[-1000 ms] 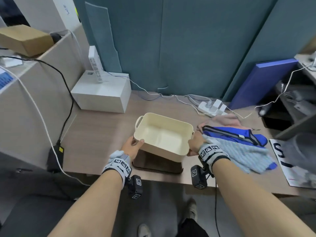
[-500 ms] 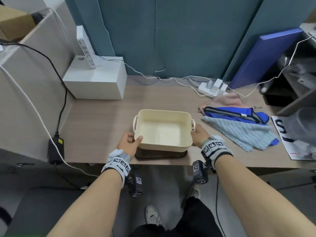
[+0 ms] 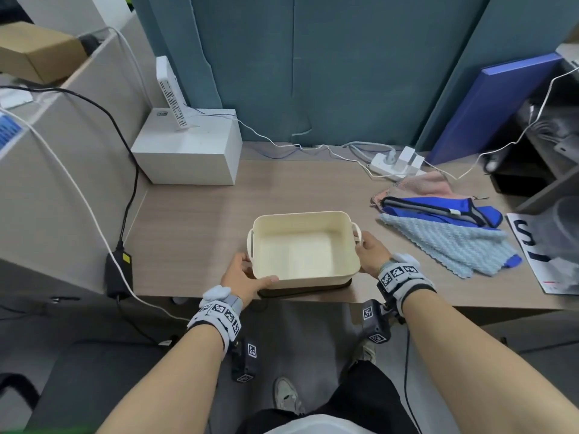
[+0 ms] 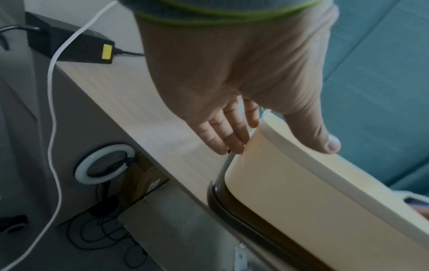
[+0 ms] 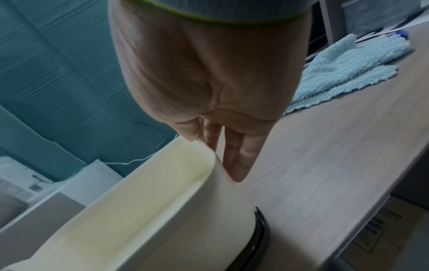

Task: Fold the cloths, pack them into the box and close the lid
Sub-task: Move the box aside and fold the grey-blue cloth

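Hands: both are on the cream box, one at each short end, near the bench's front edge.
Left hand: thumb lies along the near rim; fingers run nearly straight down the left end wall, close together, bracing the box rather than gripping it.
Right hand: fingers lie straight against the right end wall just below the handle loop; the thumb's position cannot be told.
Box: open-topped, upright, nothing inside; it sits on a dark flat piece.
Lid: judged to be that dark flat piece under the box, with only its near edge showing; its front edge is close to the bench edge.
Cloths: unfolded heap to the right of the box, well apart from it; pale blue towel nearest, a royal blue cloth behind and partly under it, a pink cloth at the back.
Bench: wood-grain top; white carton at rear left, power strip at rear centre.
Step in hand: judged as placing the box; no cloth folded or packed.
Next move calls for: letting go of the box, reaching right for the top towel, and spreading it flat on bare bench to fold. The lid must come out from under the box before closing.
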### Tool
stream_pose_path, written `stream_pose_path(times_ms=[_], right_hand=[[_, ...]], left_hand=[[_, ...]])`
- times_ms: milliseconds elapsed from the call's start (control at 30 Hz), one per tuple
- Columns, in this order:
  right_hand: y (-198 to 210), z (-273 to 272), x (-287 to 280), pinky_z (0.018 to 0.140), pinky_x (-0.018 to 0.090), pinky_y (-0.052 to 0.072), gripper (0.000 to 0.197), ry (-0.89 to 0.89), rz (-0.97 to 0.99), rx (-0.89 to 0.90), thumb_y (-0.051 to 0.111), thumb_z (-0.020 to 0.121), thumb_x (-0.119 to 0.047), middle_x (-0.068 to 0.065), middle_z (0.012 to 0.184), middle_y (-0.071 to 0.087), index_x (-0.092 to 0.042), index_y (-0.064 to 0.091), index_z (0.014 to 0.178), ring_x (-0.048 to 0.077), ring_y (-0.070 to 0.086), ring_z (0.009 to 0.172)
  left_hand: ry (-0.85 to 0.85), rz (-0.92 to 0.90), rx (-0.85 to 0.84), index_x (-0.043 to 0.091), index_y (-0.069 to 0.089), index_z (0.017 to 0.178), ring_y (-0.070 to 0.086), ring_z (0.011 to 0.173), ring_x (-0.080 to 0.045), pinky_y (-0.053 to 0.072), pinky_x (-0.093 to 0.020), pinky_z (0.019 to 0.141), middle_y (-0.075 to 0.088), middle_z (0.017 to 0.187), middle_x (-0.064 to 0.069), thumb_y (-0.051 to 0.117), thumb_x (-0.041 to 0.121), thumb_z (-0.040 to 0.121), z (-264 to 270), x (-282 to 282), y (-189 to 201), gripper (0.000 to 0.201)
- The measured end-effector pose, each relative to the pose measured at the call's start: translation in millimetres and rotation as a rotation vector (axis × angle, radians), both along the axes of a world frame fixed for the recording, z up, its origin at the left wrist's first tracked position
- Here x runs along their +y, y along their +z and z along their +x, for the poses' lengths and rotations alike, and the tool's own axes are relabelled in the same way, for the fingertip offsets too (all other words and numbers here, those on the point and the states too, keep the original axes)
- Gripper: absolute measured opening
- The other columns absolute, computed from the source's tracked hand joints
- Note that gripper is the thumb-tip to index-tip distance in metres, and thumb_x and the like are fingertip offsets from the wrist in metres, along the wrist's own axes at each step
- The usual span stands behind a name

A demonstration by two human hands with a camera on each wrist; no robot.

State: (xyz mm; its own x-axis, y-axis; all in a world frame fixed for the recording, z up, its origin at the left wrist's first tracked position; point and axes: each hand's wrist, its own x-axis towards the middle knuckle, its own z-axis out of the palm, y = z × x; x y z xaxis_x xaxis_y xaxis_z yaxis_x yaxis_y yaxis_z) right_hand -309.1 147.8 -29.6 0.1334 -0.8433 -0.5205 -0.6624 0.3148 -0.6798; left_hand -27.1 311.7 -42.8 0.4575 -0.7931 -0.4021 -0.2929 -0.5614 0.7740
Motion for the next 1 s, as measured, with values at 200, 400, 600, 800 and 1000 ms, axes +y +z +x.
stream_pose_path(times_ms=[200, 400, 600, 800, 1000], right_hand=[[10.1, 2.9, 12.0, 0.09, 0.049, 0.061, 0.033, -0.074, 0.162, -0.098, 0.046, 0.106, -0.025, 0.006, 0.124, 0.062, -0.033, 0.045, 0.138, 0.032, 0.064, 0.114], [-17.0, 3.0, 17.0, 0.093, 0.056, 0.06, 0.046, -0.065, 0.269, -0.006, 0.057, 0.094, -0.046, 0.006, 0.127, 0.064, -0.027, 0.05, 0.135, 0.034, 0.065, 0.114], [-11.1, 5.5, 6.3, 0.102, 0.054, 0.055, 0.051, -0.065, 0.26, 0.027, 0.044, 0.103, -0.03, 0.01, 0.136, 0.061, -0.024, 0.04, 0.153, 0.035, 0.063, 0.12], [-17.0, 6.7, -8.2, 0.088, 0.054, 0.062, 0.054, -0.034, 0.34, 0.051, 0.042, 0.098, -0.013, 0.015, 0.125, 0.065, -0.026, 0.04, 0.15, 0.04, 0.07, 0.104], [-23.8, 18.1, -57.1, 0.067, 0.038, 0.058, 0.058, -0.073, 0.284, 0.008, 0.043, 0.101, 0.001, 0.021, 0.152, 0.048, -0.01, 0.031, 0.157, 0.035, 0.061, 0.11]], left_hand=[[-0.091, 0.137, -0.024, 0.025, 0.043, 0.133, 0.067, 0.101, -0.015, 0.054, -0.041, 0.095, 0.064, 0.116, 0.01, 0.097, 0.032, 0.057, -2.7, -0.6, -21.0, 0.094], [-0.077, 0.148, 0.059, 0.019, 0.048, 0.133, 0.062, 0.113, -0.021, 0.048, -0.034, 0.1, 0.067, 0.118, 0.005, 0.097, 0.02, 0.055, -13.1, -11.7, -32.4, 0.091], [0.046, 0.167, 0.143, 0.024, 0.037, 0.137, 0.062, 0.108, -0.028, 0.05, -0.044, 0.1, 0.062, 0.109, 0.004, 0.097, 0.016, 0.058, -13.2, -19.3, -35.2, 0.099], [0.016, 0.287, 0.078, 0.023, 0.032, 0.132, 0.051, 0.103, -0.024, 0.05, -0.045, 0.098, 0.052, 0.109, 0.006, 0.095, 0.022, 0.064, -14.2, -35.7, -28.1, 0.093], [0.024, 0.259, 0.096, 0.017, 0.033, 0.147, 0.051, 0.129, -0.025, 0.039, -0.042, 0.113, 0.058, 0.127, 0.001, 0.099, 0.024, 0.054, -8.7, -86.3, -30.3, 0.114]])
